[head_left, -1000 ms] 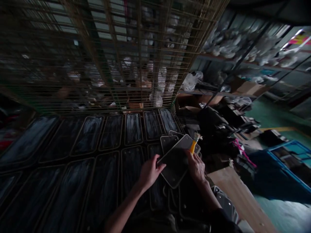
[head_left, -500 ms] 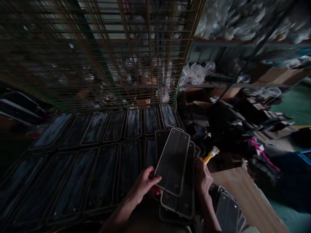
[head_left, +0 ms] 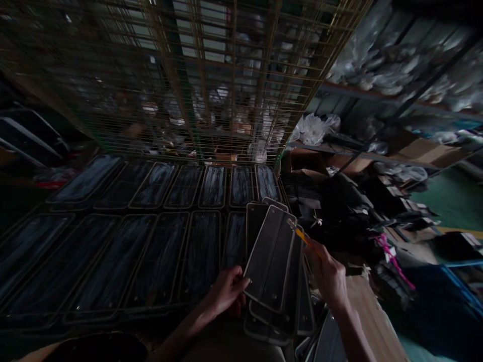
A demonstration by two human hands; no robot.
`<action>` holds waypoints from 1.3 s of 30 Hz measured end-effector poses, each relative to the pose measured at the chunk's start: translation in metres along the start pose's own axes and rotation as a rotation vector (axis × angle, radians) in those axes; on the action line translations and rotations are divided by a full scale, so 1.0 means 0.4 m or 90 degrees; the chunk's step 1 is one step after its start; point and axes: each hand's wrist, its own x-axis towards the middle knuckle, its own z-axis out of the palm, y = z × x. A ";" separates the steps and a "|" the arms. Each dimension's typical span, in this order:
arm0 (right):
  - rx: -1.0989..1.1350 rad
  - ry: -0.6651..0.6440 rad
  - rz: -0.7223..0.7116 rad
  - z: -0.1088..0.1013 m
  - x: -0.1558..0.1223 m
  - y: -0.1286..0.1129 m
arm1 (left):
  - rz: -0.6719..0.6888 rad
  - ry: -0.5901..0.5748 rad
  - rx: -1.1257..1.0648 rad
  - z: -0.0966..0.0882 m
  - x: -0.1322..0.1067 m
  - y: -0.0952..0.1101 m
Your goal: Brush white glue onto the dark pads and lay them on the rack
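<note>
My left hand (head_left: 227, 290) pinches the lower left corner of a dark rectangular panel (head_left: 269, 259) with a pale rim and small studs near its corners. That panel lies tilted on top of a loose stack of similar panels (head_left: 260, 322). In my right hand (head_left: 327, 274) is a paintbrush (head_left: 301, 235) with a yellow handle. Its bristles are over the top panel's upper right corner; whether they touch it I cannot tell. Left of the stack, two rows of like panels (head_left: 204, 241) lie flat, many with whitish streaks.
A wire mesh rack (head_left: 234, 100) rises behind the panels. Shelves at the right hold plastic bags (head_left: 313, 128) and cardboard boxes (head_left: 426, 146). Dark piled goods (head_left: 339, 196), a pink strap (head_left: 394, 261) and a cardboard sheet (head_left: 373, 317) lie to the right, beside more panels.
My right hand has turned the brush leftward, bringing its bristles from beside the stack to over the top panel. My left hand keeps its grip on the panel's corner. The camera view has shifted.
</note>
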 end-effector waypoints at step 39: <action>-0.003 -0.102 -0.047 0.078 0.167 -0.007 | -0.017 0.074 -0.068 0.018 -0.007 -0.011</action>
